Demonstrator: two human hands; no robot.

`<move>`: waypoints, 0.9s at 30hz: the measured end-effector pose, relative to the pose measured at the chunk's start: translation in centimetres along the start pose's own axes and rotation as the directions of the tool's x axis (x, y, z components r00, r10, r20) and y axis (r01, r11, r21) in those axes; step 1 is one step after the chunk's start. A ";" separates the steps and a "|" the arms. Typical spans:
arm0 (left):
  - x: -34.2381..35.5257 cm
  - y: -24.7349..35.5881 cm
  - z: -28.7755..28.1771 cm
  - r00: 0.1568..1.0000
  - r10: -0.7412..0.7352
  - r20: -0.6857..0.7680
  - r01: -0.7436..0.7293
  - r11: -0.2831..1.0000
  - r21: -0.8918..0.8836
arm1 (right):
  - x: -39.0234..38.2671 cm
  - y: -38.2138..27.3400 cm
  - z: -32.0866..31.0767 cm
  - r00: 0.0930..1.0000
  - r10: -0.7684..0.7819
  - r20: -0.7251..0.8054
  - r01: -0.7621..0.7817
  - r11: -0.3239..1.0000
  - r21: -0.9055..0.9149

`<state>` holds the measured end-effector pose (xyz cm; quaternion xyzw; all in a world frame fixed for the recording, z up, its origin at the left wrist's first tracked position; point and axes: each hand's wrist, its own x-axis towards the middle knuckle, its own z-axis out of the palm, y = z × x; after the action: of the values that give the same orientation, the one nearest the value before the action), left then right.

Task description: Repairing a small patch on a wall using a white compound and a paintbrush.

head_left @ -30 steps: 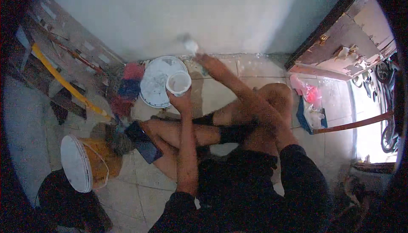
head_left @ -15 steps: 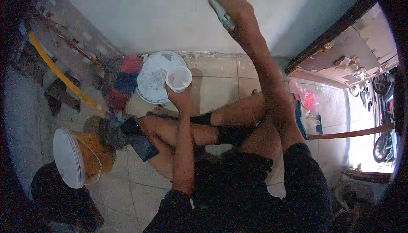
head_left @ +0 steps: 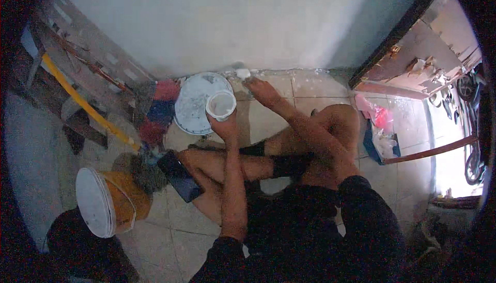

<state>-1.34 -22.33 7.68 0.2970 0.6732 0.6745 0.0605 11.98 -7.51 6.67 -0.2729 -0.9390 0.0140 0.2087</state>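
My left hand [head_left: 226, 127] is wrapped round a small white plastic tub [head_left: 221, 105], its open top facing up, and it hangs in front of a round white lid [head_left: 199, 89] with grey smears. Low by the foot of the white wall [head_left: 248, 19], my right hand [head_left: 262, 93] is closed on what looks like a paintbrush, whose white tip [head_left: 242, 73] sticks out past the fingers. Most of the brush is hidden by the hand. A dark phone [head_left: 180, 176] rests against my folded left leg.
An orange bucket [head_left: 124, 200] with a white lid stands at the left, behind a yellow bar [head_left: 85, 99]. Right of my knee lie pink and white plastic bags [head_left: 381, 118]. A worn wooden door [head_left: 423, 50] stands at the right; tiled floor [head_left: 266, 112] meets the wall.
My right hand has come down from high on the wall to the wall's foot, near the tub. My left hand still holds the tub. The whole view has shifted slightly.
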 end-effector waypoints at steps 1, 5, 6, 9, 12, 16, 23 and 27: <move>-0.4 0.6 0.7 1.000 -0.005 0.003 0.005 1.000 -0.018 | 0.4 0.9 -1.2 1.000 0.012 0.000 -0.012 1.000 -0.010; 0.9 -3.2 -1.6 0.998 0.040 -0.050 -0.034 0.992 0.118 | 5.1 -2.2 -11.5 0.976 0.025 -0.216 0.045 0.949 0.312; 0.3 -2.0 -0.2 0.999 -0.021 -0.033 0.017 0.994 -0.111 | 4.8 -1.4 -15.4 0.964 0.036 -0.264 0.038 0.962 0.269; -0.3 0.4 0.0 1.000 0.004 -0.028 0.000 0.990 0.141 | 3.8 0.5 -23.8 0.832 -0.080 -0.549 0.087 0.996 -0.014; -0.2 2.5 0.3 0.998 -0.048 0.033 0.049 0.998 -0.031 | 3.4 -0.5 -30.4 0.705 -0.094 -0.703 0.069 0.996 -0.064; 0.4 1.0 -0.4 0.999 -0.026 0.038 0.027 0.999 -0.021 | 1.2 1.2 -25.5 0.853 0.063 -0.517 -0.044 0.998 0.050; -0.8 1.7 0.0 0.998 0.046 0.035 -0.048 0.996 0.071 | -6.9 4.6 -8.7 0.983 0.144 -0.111 -0.129 0.983 0.133; -1.0 -0.9 0.3 0.996 0.082 0.035 -0.084 0.995 0.059 | -7.0 5.5 -7.3 0.987 0.163 0.005 -0.163 0.979 0.121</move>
<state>-0.71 -22.44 6.48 0.3372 0.6794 0.6508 0.0345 23.04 -7.09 9.85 -0.3357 -0.9105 0.0873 0.2252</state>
